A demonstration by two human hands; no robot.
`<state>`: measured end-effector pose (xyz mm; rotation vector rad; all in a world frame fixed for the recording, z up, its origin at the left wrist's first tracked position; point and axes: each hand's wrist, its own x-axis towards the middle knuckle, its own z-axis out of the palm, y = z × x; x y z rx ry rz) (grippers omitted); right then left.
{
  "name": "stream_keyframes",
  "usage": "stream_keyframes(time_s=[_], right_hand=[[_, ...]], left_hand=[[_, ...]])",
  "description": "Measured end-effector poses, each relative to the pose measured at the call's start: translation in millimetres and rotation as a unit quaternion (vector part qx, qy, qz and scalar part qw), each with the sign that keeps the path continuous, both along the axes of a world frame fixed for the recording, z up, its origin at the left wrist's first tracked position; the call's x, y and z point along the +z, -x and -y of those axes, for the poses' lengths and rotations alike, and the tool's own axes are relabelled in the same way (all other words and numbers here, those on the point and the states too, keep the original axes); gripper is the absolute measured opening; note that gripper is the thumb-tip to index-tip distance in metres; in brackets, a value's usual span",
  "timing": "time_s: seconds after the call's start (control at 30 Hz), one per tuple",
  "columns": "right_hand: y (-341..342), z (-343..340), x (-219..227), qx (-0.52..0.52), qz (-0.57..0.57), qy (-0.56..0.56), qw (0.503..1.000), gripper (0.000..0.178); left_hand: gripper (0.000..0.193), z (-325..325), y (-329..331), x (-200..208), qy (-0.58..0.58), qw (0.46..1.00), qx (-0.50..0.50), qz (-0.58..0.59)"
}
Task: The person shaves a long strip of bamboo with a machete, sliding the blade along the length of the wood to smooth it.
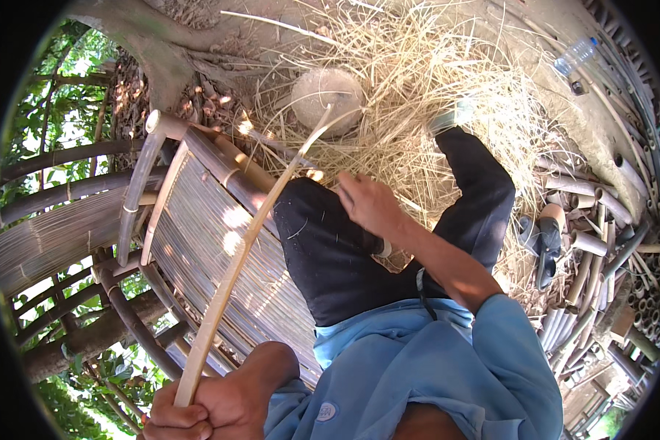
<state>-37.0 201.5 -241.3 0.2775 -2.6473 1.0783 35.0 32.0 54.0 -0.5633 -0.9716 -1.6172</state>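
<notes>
I see the pale strip clenched in the left hand, lower left; right of it, mid-frame, the right hand half-curls, contents unclear.

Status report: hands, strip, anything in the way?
Left hand clenched on bamboo strip. Right hand near left knee, grip unclear. Strip overlaps bamboo bench in view.

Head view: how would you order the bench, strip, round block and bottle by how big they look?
1. Bench
2. Strip and round block: unsure; the strip is longer but narrower, and nearer
3. Bottle
</notes>
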Motion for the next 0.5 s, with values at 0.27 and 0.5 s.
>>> stream_keyframes(time_s=[0.27, 0.5], right_hand=[[54.4, -80.1, -142.2, -0.066, 0.265, -0.063, 0.960, 0.042], [20.3, -33.8, 73.0, 0.002, 0.267, 0.073, 0.961, 0.027]], left_hand=[[0.029, 11.8, 17.2, 16.9, 0.032, 0.998, -0.019, -0.040], [0.037, 11.3, 52.4, 28.9, 0.091, 0.980, 0.109, -0.142]])
